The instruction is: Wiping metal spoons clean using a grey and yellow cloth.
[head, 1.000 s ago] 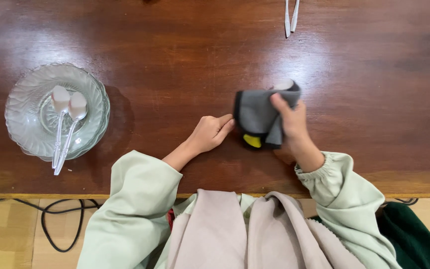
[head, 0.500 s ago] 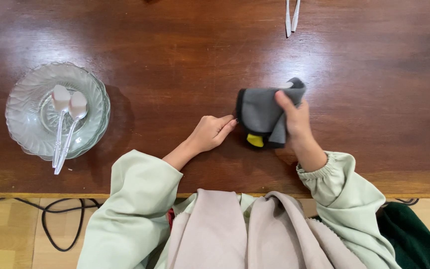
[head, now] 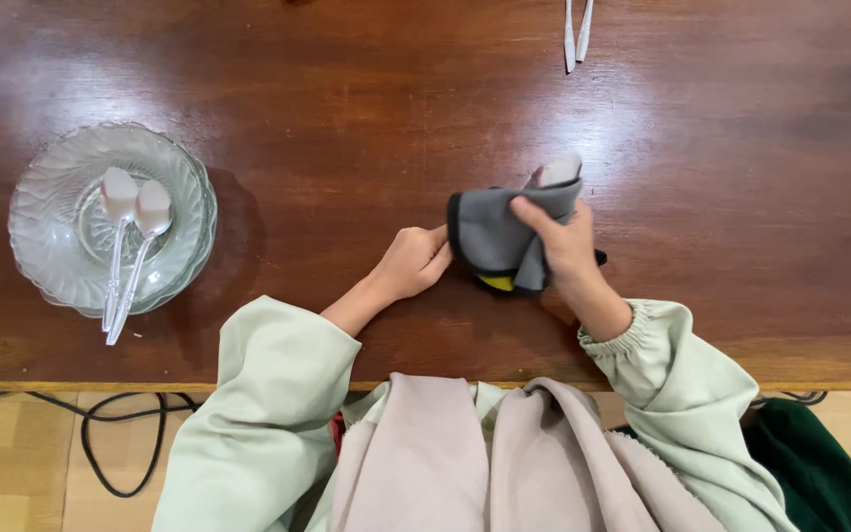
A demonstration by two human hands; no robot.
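Grey cloth (head: pixel 490 236), gripped around a white spoon (head: pixel 561 168) by the right hand (head: pixel 563 241), had shifted left to touch the left hand's (head: pixel 411 264) pinching fingers.

A home dining spot; polished wooden table (head: pixel 347 89); glass plates (head: pixel 51 256) holding spoons (head: pixel 135 246); tiled floor (head: pixel 12 453).

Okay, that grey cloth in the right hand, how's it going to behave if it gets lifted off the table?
The grey cloth is probably floppy: it folds and bunches around the right hand. It looks thin, so likely light. It drapes over a white spoon-like piece, so lifting it alone may let that slip out.
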